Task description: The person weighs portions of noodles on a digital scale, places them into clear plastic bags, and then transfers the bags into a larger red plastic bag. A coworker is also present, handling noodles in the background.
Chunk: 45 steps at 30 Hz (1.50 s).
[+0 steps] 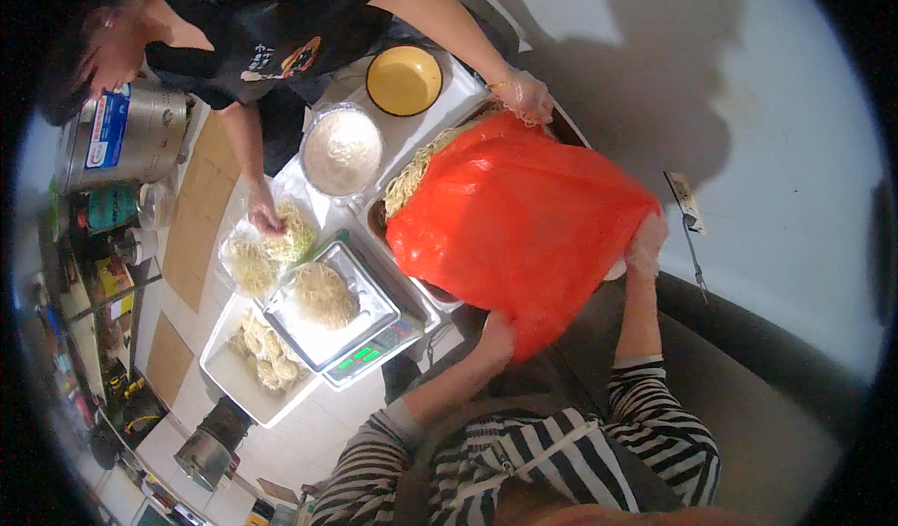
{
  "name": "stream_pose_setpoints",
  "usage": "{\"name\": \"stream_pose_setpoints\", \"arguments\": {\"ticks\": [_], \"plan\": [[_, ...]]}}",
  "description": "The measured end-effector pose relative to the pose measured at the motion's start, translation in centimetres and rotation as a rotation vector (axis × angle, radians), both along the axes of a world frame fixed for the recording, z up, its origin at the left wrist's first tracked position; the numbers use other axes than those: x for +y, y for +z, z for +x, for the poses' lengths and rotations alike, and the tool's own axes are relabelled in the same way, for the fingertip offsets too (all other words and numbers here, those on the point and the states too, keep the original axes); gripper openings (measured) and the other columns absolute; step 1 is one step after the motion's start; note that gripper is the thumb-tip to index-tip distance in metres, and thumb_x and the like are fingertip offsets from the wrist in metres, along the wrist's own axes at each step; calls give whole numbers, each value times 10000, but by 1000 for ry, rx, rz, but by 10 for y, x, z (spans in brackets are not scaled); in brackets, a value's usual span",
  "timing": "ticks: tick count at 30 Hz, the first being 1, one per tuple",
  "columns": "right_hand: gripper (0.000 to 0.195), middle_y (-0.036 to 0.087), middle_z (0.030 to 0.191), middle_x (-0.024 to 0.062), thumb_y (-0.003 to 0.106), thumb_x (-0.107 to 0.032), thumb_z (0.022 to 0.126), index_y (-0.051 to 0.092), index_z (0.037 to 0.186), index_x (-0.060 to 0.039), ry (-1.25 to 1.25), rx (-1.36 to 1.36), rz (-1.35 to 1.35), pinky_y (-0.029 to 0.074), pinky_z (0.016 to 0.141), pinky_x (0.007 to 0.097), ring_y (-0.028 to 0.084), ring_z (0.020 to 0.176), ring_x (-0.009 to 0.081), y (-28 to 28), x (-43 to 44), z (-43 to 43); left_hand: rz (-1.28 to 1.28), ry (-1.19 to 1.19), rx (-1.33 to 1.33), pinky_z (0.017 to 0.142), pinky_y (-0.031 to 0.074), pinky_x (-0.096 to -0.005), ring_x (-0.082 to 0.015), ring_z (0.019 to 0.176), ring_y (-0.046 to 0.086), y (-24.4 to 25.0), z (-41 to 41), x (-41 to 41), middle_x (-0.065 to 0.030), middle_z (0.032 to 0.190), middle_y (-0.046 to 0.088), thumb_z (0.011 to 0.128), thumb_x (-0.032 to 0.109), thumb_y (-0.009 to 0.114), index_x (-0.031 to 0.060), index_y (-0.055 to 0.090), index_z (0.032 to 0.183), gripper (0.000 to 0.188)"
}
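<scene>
A large red plastic sheet or bag [523, 224] lies spread over a tray [372, 221] of pale noodles [414, 179], which show along its left edge. My left hand [497, 333] grips the near edge of the red plastic; its fingertips are hidden behind the plastic. At the right corner my right hand [645, 240], in a clear disposable glove, holds the plastic too. Across from me, a co-worker's gloved hand [527, 98] rests at the far edge of the same plastic.
The co-worker's other hand [265, 210] touches bagged noodles [256, 266]. A digital scale [382, 347] carries a noodle bundle [324, 296]. Beside it are a white bin [245, 403] with noodle bundles, a bowl of white powder [342, 151] and a yellow bowl [405, 81]. A wall [786, 196] stands at right.
</scene>
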State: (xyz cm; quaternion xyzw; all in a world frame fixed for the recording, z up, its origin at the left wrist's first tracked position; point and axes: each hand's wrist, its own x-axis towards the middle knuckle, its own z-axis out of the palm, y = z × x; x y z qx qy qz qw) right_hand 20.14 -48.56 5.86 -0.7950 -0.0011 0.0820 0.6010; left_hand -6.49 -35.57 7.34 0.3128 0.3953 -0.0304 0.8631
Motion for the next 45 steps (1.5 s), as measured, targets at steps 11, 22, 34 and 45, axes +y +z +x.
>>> {"name": "stream_pose_setpoints", "arguments": {"ticks": [11,22,34,45], "plan": [[226,615,965,70,455,-134,868,579,986,13,125,-116,280,483,771,303,593,866,170,95,42,-2,-78,75,-80,811,505,-470,-320,1002,577,32,95,67,-183,1169,541,861,82,324,-2,364,1278,427],[528,562,1061,191,727,-131,685,487,1130,22,895,-383,-448,439,864,387,546,1006,335,61,132,-37,848,-527,-109,601,473,-339,-228,698,602,29,140,143,-91,834,638,761,71,539,-21,622,971,243],[390,618,1036,103,461,65,738,580,1106,14,282,21,127,478,790,307,601,888,209,-10,118,6,-39,790,581,798,408,-431,-214,912,543,-116,-39,95,-42,1029,577,849,423,553,104,501,1131,429],[258,612,1007,135,432,-27,863,563,1072,49,279,53,555,499,781,309,607,892,228,92,144,51,-128,660,532,828,430,-542,-305,1105,477,-185,-48,112,-82,1192,506,861,280,536,171,483,1193,353]]}}
